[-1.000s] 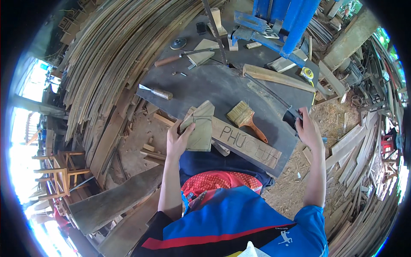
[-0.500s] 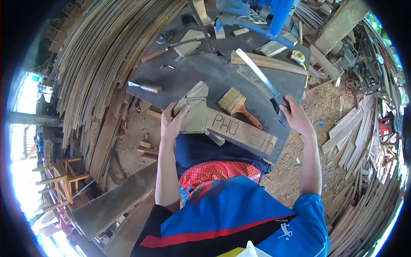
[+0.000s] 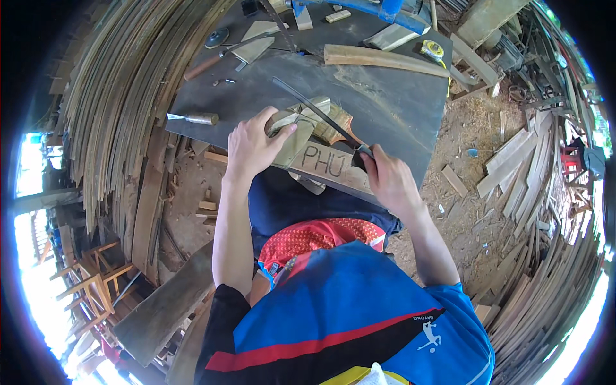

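Observation:
My left hand [image 3: 253, 142] grips a pale wood block [image 3: 292, 142] at the near edge of the dark tabletop [image 3: 391, 109]; the block's far end is angled, with crossing pieces. In my right hand [image 3: 389, 176] is the dark handle of a handsaw [image 3: 312, 106]. Its narrow blade points to the far left and passes over the block's far end; whether it touches the wood I cannot tell. Partly behind the saw lies a wide paintbrush [image 3: 338, 123]. Under the saw handle and my right hand runs a board with carved letters [image 3: 321, 160], its right part covered.
A chisel [image 3: 196, 119] lies at the table's left corner. Farther back are a wooden-handled tool [image 3: 208, 64], a long wood strip [image 3: 378, 59] and a yellow tape measure [image 3: 432, 49]. Blue metal clamp parts [image 3: 388, 13] stand at the far edge. Stacked planks [image 3: 122, 109] fill the left side.
My right hand has brought the saw leftward, from the table's right side to over the block. The block in my left hand now sits more tilted, and the view has shifted.

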`<state>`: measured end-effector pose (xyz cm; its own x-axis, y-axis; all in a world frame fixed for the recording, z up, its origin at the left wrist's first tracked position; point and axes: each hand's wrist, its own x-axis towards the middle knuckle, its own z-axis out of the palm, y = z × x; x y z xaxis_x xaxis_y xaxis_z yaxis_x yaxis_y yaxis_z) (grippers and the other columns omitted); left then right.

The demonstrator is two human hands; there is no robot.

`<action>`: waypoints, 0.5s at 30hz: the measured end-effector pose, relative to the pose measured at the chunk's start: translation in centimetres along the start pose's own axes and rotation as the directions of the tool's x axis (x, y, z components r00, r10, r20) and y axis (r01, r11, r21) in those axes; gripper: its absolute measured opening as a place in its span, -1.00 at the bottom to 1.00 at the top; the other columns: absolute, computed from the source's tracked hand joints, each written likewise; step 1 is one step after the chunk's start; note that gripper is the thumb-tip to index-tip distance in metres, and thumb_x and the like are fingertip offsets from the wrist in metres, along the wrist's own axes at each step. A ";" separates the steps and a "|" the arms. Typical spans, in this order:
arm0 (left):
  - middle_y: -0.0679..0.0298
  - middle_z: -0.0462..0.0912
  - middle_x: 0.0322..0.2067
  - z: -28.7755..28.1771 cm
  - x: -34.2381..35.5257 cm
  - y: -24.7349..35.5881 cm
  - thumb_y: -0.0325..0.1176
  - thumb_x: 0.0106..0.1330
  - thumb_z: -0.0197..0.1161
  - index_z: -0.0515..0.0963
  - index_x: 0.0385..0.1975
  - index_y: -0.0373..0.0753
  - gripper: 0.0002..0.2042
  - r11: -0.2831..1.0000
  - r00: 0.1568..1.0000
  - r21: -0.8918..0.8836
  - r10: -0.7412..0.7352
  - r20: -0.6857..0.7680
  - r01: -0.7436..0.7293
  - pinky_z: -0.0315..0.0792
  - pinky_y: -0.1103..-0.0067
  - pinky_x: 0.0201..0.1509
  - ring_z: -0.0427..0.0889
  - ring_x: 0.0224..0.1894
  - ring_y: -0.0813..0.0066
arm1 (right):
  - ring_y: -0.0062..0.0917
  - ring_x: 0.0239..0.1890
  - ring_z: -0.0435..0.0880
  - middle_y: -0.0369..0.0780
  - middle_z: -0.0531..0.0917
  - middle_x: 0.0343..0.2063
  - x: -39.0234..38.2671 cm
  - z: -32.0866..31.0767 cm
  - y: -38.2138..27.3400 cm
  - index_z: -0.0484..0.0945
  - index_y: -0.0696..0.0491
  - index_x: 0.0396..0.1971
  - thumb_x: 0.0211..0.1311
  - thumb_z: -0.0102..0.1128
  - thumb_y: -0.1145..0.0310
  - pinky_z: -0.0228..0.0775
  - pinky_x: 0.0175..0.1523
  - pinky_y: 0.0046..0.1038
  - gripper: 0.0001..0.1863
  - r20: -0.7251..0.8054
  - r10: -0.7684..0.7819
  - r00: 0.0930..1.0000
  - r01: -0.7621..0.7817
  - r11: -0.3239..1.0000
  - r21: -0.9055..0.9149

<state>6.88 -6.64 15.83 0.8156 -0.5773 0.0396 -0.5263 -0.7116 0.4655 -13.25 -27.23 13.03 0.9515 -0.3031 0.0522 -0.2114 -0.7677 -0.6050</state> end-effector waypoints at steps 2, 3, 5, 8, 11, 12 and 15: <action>0.11 0.69 -0.50 -0.1 -0.3 0.4 0.08 0.27 0.37 0.60 -0.16 -0.14 -0.60 0.997 0.999 0.064 0.037 -0.014 -0.036 0.52 0.16 -0.23 0.71 -0.32 -0.04 | 0.08 -0.49 0.64 0.07 0.59 -0.63 -0.2 0.6 -0.8 0.39 0.16 -0.30 0.49 0.09 0.29 0.43 -0.41 0.03 -0.75 0.010 0.037 0.999 -0.037 0.999 0.006; 0.10 0.70 -0.49 -0.3 -0.6 0.7 0.06 0.28 0.36 0.60 -0.16 -0.13 -0.62 0.995 1.000 0.091 0.031 -0.002 -0.030 0.52 0.16 -0.23 0.71 -0.32 -0.04 | 0.08 -0.48 0.65 0.08 0.59 -0.63 -0.5 0.9 -1.0 0.39 0.16 -0.30 0.49 0.08 0.29 0.44 -0.40 0.03 -0.75 0.019 0.057 0.998 -0.057 0.998 0.010; 0.10 0.72 -0.46 -0.4 -1.0 1.3 0.02 0.29 0.36 0.60 -0.17 -0.12 -0.65 0.990 1.000 0.143 0.017 0.022 -0.020 0.54 0.15 -0.22 0.72 -0.32 -0.04 | 0.09 -0.49 0.64 0.10 0.59 -0.61 -0.9 1.7 -0.7 0.40 0.17 -0.30 0.50 0.07 0.28 0.42 -0.40 0.04 -0.76 0.007 0.030 1.000 -0.031 0.998 0.048; 0.09 0.73 -0.42 0.4 -1.9 1.0 -0.04 0.30 0.36 0.59 -0.17 -0.11 -0.70 0.974 0.997 0.213 0.075 0.016 -0.077 0.54 0.15 -0.23 0.72 -0.32 -0.04 | 0.09 -0.49 0.63 0.10 0.59 -0.61 -1.4 2.4 -0.8 0.40 0.17 -0.30 0.51 0.06 0.28 0.42 -0.39 0.04 -0.75 0.030 0.036 0.999 -0.039 0.995 0.092; 0.07 0.72 -0.43 1.8 -2.5 0.7 -0.06 0.30 0.36 0.56 -0.15 -0.11 -0.70 0.971 0.986 0.180 0.163 -0.018 -0.157 0.54 0.13 -0.26 0.72 -0.33 -0.04 | 0.08 -0.50 0.62 0.08 0.58 -0.62 -1.8 2.8 -1.2 0.39 0.18 -0.31 0.52 0.05 0.27 0.41 -0.40 0.04 -0.73 0.047 0.046 0.998 -0.051 0.993 0.111; 0.06 0.72 -0.43 2.1 -2.6 0.7 -0.06 0.31 0.35 0.55 -0.13 -0.11 -0.69 0.971 0.986 0.178 0.164 -0.003 -0.161 0.54 0.12 -0.26 0.73 -0.32 -0.04 | 0.08 -0.50 0.62 0.08 0.58 -0.62 -2.0 3.0 -1.1 0.39 0.18 -0.31 0.52 0.05 0.27 0.42 -0.40 0.03 -0.73 0.042 0.037 0.998 -0.041 0.994 0.105; 0.03 0.72 -0.43 2.3 -2.6 0.6 -0.05 0.33 0.33 0.52 -0.08 -0.12 -0.67 0.975 0.989 0.169 0.136 0.050 -0.143 0.55 0.11 -0.26 0.73 -0.30 -0.07 | 0.06 -0.51 0.63 0.06 0.59 -0.63 -2.2 3.4 -0.7 0.38 0.18 -0.32 0.53 0.05 0.25 0.43 -0.41 0.01 -0.71 0.041 0.026 0.999 -0.029 0.997 0.073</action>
<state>3.90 -6.52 13.99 0.7230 -0.6883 0.0584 -0.6706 -0.6791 0.2986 -14.39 -24.09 10.65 0.9541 -0.2994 0.0038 -0.2218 -0.7153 -0.6627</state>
